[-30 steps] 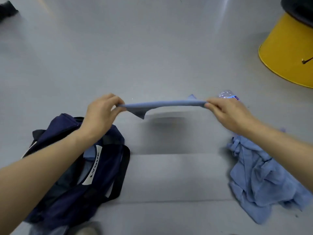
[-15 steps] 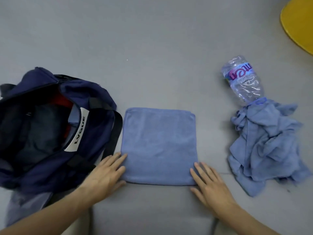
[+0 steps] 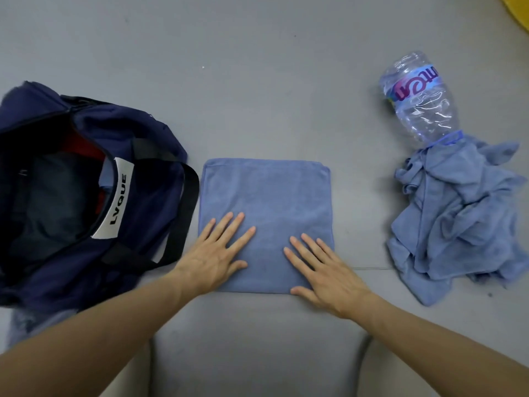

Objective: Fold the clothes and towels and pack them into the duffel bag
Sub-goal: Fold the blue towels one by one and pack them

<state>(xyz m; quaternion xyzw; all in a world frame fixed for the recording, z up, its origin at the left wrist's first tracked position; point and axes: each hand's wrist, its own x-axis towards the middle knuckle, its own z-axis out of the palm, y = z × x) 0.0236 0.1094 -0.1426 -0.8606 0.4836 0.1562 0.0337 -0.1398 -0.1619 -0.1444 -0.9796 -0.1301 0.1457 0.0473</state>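
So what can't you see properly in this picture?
Head view, all three:
Inside the duffel bag: too dark to tell what is packed, and the left edge cuts it.
The cap of the bottle: hidden under the crumpled blue pile.
The yellow thing: cut off by the top right corner.

A smooth grey floor fills the view under soft, even light. Beyond the clear plastic bottle curves a yellow edge (of what, I cannot tell). Nearer than the bottle, a thin seam crosses the floor.
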